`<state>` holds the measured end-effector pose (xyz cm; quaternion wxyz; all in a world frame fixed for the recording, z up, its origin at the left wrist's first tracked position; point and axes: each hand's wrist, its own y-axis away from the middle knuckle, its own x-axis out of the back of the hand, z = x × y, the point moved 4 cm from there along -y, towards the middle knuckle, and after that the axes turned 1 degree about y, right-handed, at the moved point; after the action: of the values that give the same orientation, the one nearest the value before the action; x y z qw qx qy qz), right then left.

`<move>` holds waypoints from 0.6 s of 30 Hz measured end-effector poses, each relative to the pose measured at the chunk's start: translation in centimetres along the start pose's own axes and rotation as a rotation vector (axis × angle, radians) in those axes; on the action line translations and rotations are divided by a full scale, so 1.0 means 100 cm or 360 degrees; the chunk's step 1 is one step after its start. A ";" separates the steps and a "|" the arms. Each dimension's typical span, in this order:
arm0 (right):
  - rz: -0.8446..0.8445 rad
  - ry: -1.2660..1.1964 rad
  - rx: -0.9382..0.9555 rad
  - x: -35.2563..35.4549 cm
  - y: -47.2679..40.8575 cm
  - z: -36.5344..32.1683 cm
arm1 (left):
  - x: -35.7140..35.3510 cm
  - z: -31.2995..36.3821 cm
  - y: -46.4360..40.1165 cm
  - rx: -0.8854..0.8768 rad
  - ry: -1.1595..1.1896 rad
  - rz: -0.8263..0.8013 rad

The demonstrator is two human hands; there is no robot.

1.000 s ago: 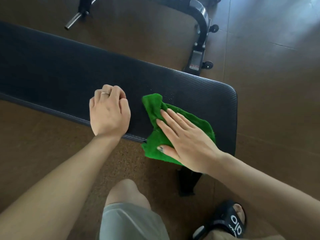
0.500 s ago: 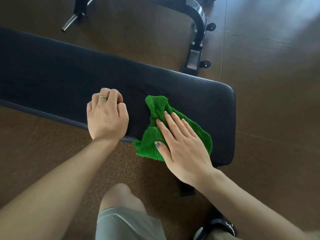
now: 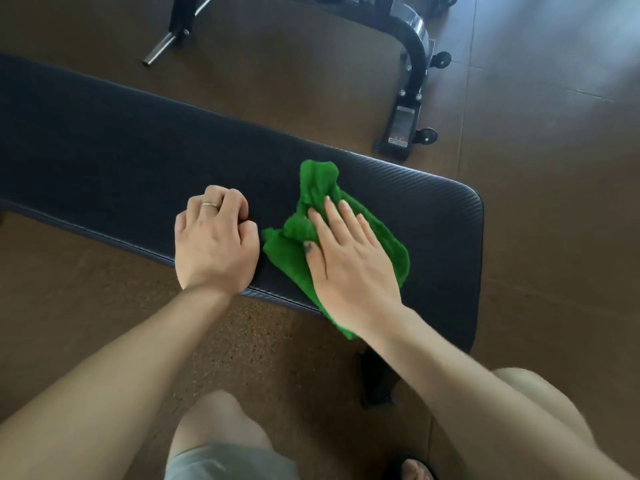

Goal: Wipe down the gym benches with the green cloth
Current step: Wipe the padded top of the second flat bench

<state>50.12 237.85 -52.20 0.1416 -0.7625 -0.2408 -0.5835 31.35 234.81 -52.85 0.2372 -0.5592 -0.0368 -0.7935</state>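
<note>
Pressing down on the cloth [image 3: 349, 233] is my right hand [image 3: 349, 261], flat, with its fingers straight and spread on top of the green. The cloth is bunched up and sits on the bench [image 3: 138, 168] close to the right end, with one corner hanging over the near edge. My left hand [image 3: 214, 240] rests on the bench just beside the cloth, fingers curled in a loose fist and holding nothing. The bench is long and runs off to the left, so most of it lies past my left hand. I think the next wipe has to slide the cloth left along it, and my left hand sits right in the way.
</note>
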 end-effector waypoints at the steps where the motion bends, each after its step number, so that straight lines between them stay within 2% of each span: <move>1: -0.0018 0.0015 0.0047 -0.001 0.014 -0.003 | 0.000 0.000 0.000 0.0008 0.0003 0.0004; 4: -0.0085 0.0056 0.0150 -0.001 0.021 0.001 | 0.000 0.000 0.001 0.0028 0.0006 0.0004; 8: -0.0055 0.0070 0.0255 0.009 -0.044 0.029 | 0.001 0.001 0.000 0.0034 0.0008 0.0019; 12: 0.0015 0.0076 0.0093 0.015 -0.129 0.044 | 0.002 0.002 0.000 0.0058 -0.0013 0.0032; 18: 0.0050 0.0100 -0.0033 0.015 -0.153 0.029 | 0.003 0.003 0.002 0.0096 -0.0033 0.0015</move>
<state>44.69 252.52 -52.53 0.1504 -0.7489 -0.2180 -0.6075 31.64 234.69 -52.50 0.2572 -0.5602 -0.0605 -0.7851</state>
